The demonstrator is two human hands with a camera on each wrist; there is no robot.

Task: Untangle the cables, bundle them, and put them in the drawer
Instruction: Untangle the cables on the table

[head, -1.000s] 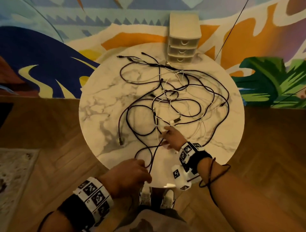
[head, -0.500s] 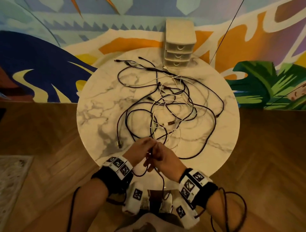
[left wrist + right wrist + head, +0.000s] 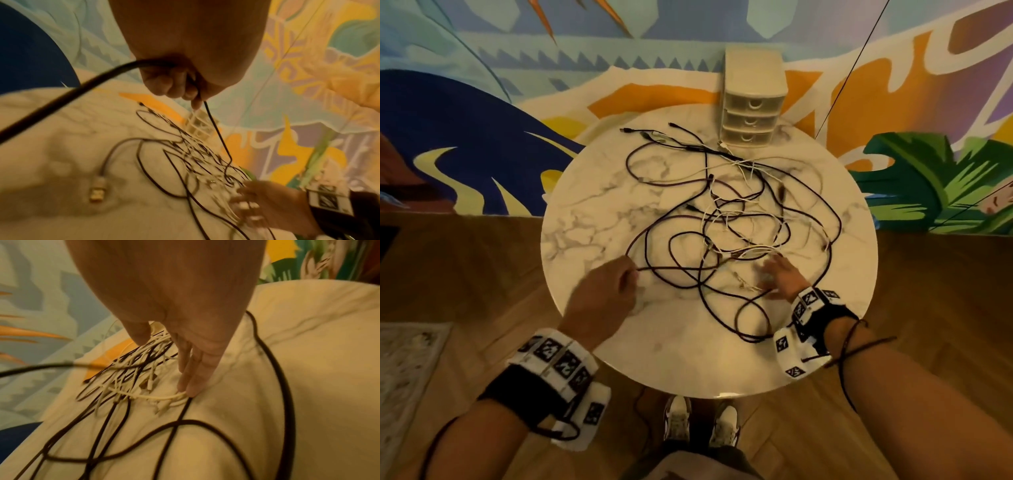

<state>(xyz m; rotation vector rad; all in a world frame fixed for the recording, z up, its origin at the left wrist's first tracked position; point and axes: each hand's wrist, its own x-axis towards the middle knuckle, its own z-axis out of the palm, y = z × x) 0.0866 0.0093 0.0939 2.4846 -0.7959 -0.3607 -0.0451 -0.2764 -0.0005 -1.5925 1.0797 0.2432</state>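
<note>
A round table [image 3: 592,240] fills mid-frame, the drawers [image 3: 751,116] at its upper edge. The cables [image 3: 722,219] sprawl tangled across the centre. The left hand [image 3: 602,294], lower left, pinches a dark cable [image 3: 216,129]; the right hand [image 3: 784,277], apart at lower right, presses straight fingers [image 3: 193,386] on white strands.

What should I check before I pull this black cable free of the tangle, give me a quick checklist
1. Left hand grips the black cable: ok.
2. Right hand pins the white cables with straight fingers: ok.
3. Black cable free of crossings: not ok, it runs into the tangle.
4. Its far end located: cannot tell.
5. Drawer unit open for stowing: not ok, all three drawers closed.
6. Cables all on the table: ok.
</note>
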